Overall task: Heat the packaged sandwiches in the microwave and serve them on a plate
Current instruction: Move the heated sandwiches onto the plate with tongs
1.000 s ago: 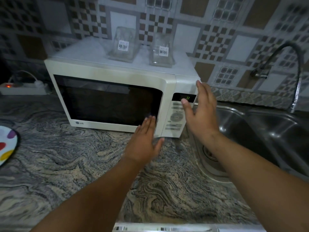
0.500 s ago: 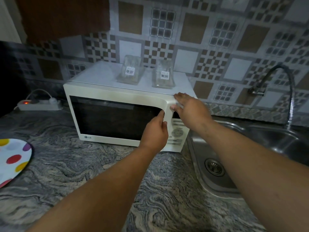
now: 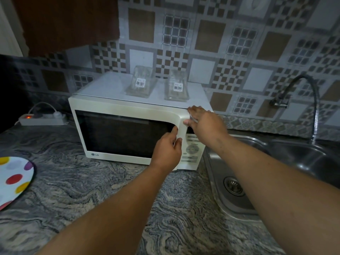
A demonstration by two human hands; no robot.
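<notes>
Since half a second ago little is changing: both hands are staying at the right end of the microwave's (image 3: pixel 128 126) front, and the view is sitting a touch closer than before; a second ago both hands were still open in the air short of the door. The left hand (image 3: pixel 168 151) is now gripping the curved right edge of the door (image 3: pixel 121 133), fingers curling round into the recess beside the dark window and the thumb lying against the pale strip. The right hand (image 3: pixel 206 122) is resting with fairly straight fingers on the upper right front corner of the oven, above the control panel (image 3: pixel 192 150), pressing there and holding nothing; its palm is covering the display. The door is lying flush with the casing, closed as far as can be seen. The two packaged sandwiches (image 3: pixel 140 84) are sitting side by side on top of the microwave, near its back edge, each in clear wrapping with a barcode label, well apart from either hand. The plate (image 3: pixel 12 179), white with coloured dots, is lying on the marbled countertop (image 3: pixel 82 196) at the far left, partly cut off by the frame. A power strip (image 3: pixel 43 119) with a lit red switch is lying left of the oven by the wall, and a steel sink (image 3: pixel 276 162) with a curved tap (image 3: pixel 301 96) is sitting to the right.
</notes>
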